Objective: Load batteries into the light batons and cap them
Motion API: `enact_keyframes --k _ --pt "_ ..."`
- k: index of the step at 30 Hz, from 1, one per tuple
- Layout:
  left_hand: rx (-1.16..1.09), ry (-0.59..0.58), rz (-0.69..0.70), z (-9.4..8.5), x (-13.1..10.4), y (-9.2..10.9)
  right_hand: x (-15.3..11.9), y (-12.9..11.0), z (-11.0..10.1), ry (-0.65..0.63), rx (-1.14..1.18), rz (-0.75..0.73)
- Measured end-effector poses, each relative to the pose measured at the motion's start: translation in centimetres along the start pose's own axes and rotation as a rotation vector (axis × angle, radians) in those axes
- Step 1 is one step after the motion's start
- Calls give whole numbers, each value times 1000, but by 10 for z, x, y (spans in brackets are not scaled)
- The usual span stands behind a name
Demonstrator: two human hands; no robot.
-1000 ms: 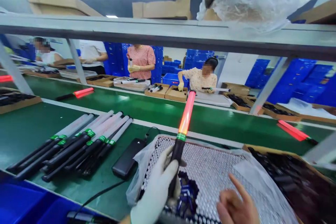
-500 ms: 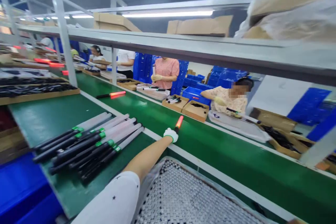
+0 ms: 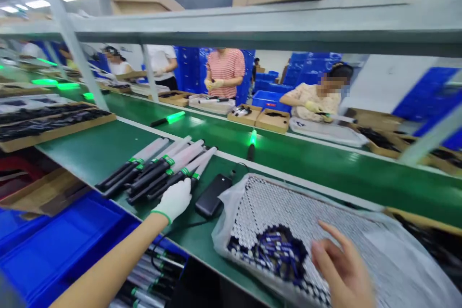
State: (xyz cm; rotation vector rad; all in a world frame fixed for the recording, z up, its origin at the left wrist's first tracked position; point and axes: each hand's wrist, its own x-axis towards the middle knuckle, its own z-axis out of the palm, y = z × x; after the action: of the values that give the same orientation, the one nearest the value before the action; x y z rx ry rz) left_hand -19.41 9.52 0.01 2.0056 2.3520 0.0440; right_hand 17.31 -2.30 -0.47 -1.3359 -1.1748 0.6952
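Note:
White-gloved, my left hand (image 3: 175, 200) reaches to the near right end of a pile of white-and-black batons (image 3: 159, 168), its fingers closed at a baton with a green band. My right hand (image 3: 341, 262), bare, hovers with fingers apart over a plastic-lined tray (image 3: 231, 245) packed with upright silver-ended cylinders (image 3: 288, 202). Loose blue cylinders (image 3: 279, 248) lie in a hollow in that tray. Between the pile and the tray rests a black box-like device (image 3: 212, 195) with a cable. A green-lit baton (image 3: 251, 147) lies on the green conveyor belt (image 3: 310, 159).
Another green-lit baton (image 3: 168, 119) is farther left on the belt. Co-workers stand or sit beyond it, beside cardboard boxes (image 3: 272, 120). A shelf (image 3: 231, 24) crosses overhead. Blue bins (image 3: 72, 245) sit at lower left, and a tray of black parts (image 3: 54, 120) at left.
My left hand has let go of the lit baton on the belt and moved back left to the pile. My right hand has come into view. The lit batons went from red to green.

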Motion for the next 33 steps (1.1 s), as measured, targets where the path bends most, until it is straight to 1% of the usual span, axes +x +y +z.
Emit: enact_keyframes --k 1,2,4,6,8,11,12,14,16,18,20,21,22,24,25,26,29,32,33 --pt "-39 -11 6 -1 -2 5 0 -8 1 -18 -62 -55" --pt "-87 -19 19 -4 -4 9 3 -13 1 -66 -159 -102" --pt "-207 -17 51 -12 -11 15 11 -18 -1 -195 -388 -154" --pt "-343 -28 74 -20 -25 21 17 -15 -1 -343 -570 -192" --pt "-645 -76 94 -26 -44 33 19 -10 5 -469 -697 -235" --pt "-1334 -217 152 -29 -72 67 20 -3 21 -594 -870 -266" --pt "-1519 -274 172 -28 -79 80 20 -3 26 -609 -899 -270" --pt "-1765 -377 194 -24 -90 106 21 -6 30 -573 -854 -264" --pt "-1917 -439 191 -19 -97 128 18 -15 30 -448 -692 -271" --pt "-1995 -503 169 -14 -102 145 11 -29 28 -288 -497 -347" --pt "-2029 -542 128 -10 -105 160 1 -42 29 -163 -364 -495" --pt "-2043 -522 107 -8 -105 166 -4 -48 31 -128 -327 -570" --pt "-2057 -473 92 -5 -105 171 -9 -52 34 -114 -312 -630" --pt "-2089 -338 92 1 -103 180 -15 -56 38 -132 -325 -696" --pt "-2098 -286 99 4 -102 183 -17 -56 40 -154 -340 -711" --pt "-2098 -259 101 7 -100 185 -18 -54 41 -179 -356 -718" --pt "-2052 -235 128 15 -96 187 -17 -49 41 -247 -395 -720" --pt "-1953 -196 192 21 -94 186 -13 -46 40 -277 -395 -731" --pt "-1913 -188 194 22 -94 186 -11 -45 41 -278 -389 -737"
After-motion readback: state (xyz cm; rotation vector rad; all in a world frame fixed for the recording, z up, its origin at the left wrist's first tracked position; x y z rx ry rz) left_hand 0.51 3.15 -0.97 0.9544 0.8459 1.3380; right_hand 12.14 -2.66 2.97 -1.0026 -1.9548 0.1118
